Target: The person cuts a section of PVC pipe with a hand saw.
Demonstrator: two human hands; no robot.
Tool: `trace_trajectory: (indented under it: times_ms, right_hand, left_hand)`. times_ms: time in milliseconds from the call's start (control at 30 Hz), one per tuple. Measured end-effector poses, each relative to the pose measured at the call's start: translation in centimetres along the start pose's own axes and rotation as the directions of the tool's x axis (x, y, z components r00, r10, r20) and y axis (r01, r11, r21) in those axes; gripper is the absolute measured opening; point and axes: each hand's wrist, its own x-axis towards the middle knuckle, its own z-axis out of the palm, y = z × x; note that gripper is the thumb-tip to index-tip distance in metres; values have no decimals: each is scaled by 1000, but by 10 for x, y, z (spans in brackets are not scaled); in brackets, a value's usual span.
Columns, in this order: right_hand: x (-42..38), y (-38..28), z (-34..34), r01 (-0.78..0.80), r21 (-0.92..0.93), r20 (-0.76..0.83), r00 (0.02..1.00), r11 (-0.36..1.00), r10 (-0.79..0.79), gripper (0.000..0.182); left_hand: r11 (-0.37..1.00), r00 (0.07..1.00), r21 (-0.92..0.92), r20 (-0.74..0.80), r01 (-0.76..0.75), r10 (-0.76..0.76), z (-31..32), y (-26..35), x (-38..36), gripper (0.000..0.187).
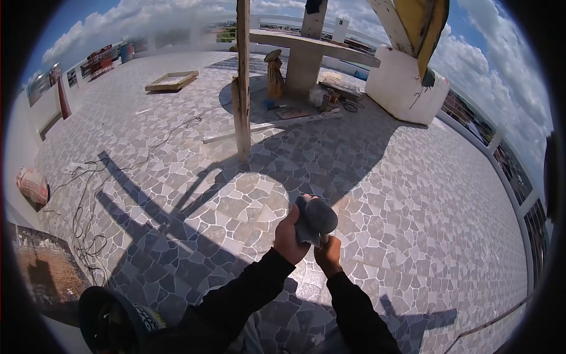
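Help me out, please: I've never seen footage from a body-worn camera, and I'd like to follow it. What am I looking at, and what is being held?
There is no machine here. The single picture comes from a camera worn on a person's head, looking forward and down, so the dark-sleeved arms at the bottom are the wearer's own. The round, bent look suggests a very wide lens.

The bare left hand and right hand hold a dark grey rounded item; I cannot tell exactly what it is.

Below is a floor with a stone-like pattern. A wooden post stands ahead, a shallow wooden frame lies farther left, and loose cable trails across the left side.
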Motion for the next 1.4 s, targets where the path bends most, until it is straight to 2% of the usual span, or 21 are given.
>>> trace_trajectory:
  times_ms: [100, 133, 267, 300, 367, 400, 433, 500, 567, 667, 767, 800, 833, 867, 900, 967, 1000, 1033, 1100, 1200, 1400]
  right_hand:
    - [-13, -7, 5, -69, -127, -3, 998, 989, 70, 24]
    - [-16, -15, 4, -18, -190, 36, 999, 982, 25, 23]
    - [-4, -4, 2, -64, -232, 0, 998, 971, 66, 25]
    - [3, 4, -3, 15, -209, -28, 999, 978, -21, 23]
    - [7, 10, -10, 22, -272, -32, 999, 962, -32, 22]
    - [2, 6, -8, 2, -233, -59, 998, 972, -16, 21]
    - [-1, -10, -6, -40, -367, -60, 998, 929, 19, 21]
    - [-11, -37, -4, -131, -335, 20, 989, 933, 146, 21]
    - [-15, -40, -4, -157, -327, 59, 981, 932, 186, 21]
    - [-4, -28, -7, -175, -343, 28, 980, 923, 196, 24]
    - [11, -6, -17, -234, -466, -51, 970, 853, 238, 28]
    - [17, -8, -24, -316, -456, -46, 942, 832, 332, 26]
    - [21, -9, -31, -396, -441, -45, 906, 806, 420, 26]
    - [19, 7, -30, -391, -373, -48, 914, 842, 403, 27]
    - [16, 9, -33, -401, -368, -56, 910, 839, 410, 27]
    - [16, 8, -36, -590, 129, 191, 804, 797, 563, 28]
    - [12, -9, -45, -667, 403, 340, 745, 627, 574, 28]
    - [11, -24, -52, -669, 388, 354, 743, 634, 568, 28]
    - [12, -51, -65, -748, 553, 533, 656, 367, 533, 28]
    - [14, -79, -81, -796, 587, 686, 585, 147, 432, 25]
    - [6, -87, -84, -850, 526, 804, 502, 10, 319, 24]
  left_hand:
    - [1000, 999, -26, -48, 7, -9, -8, 16, 6, 49]
    - [999, 997, -30, -81, -11, 9, -9, 22, 8, 49]
    - [999, 1000, -48, -17, 19, -20, -15, 19, 9, 47]
    - [998, 996, -52, -76, 39, -43, -7, 8, 4, 44]
    - [998, 989, -2, -136, 65, -65, -5, -1, -3, 42]
    - [998, 989, 12, -136, 60, -58, -9, 1, -1, 41]
    - [998, 990, 27, -131, 54, -50, -13, 9, 5, 41]
    - [1000, 987, 7, -161, -9, 10, -3, 25, 6, 44]
    - [999, 999, -27, -7, -43, 42, -17, 35, 16, 48]
    - [1000, 1000, 9, -13, -21, 21, -20, 24, 14, 48]
    - [952, 985, 266, -33, -154, 169, -11, 8, 9, 50]
    - [901, 977, 384, 3, -199, 215, 2, 11, 4, 51]
    - [833, 966, 496, 52, -245, 253, 22, 19, -5, 51]
    - [768, 958, 593, 21, -243, 287, 34, 25, -10, 52]
    - [558, 866, 699, 183, -447, 465, 17, 30, 2, 53]
    - [606, 881, 677, 138, -418, 453, 7, 34, 11, 54]
    - [650, 891, 652, 89, -391, 445, 2, 37, 12, 54]
    - [693, 899, 621, 43, -365, 436, -3, 39, 13, 55]
    - [777, 917, 546, -36, -314, 397, -11, 39, 15, 57]
    - [787, 940, 560, -42, -258, 338, -7, 28, 15, 60]
    - [824, 958, 496, 63, -272, 278, -1, 11, 14, 58]
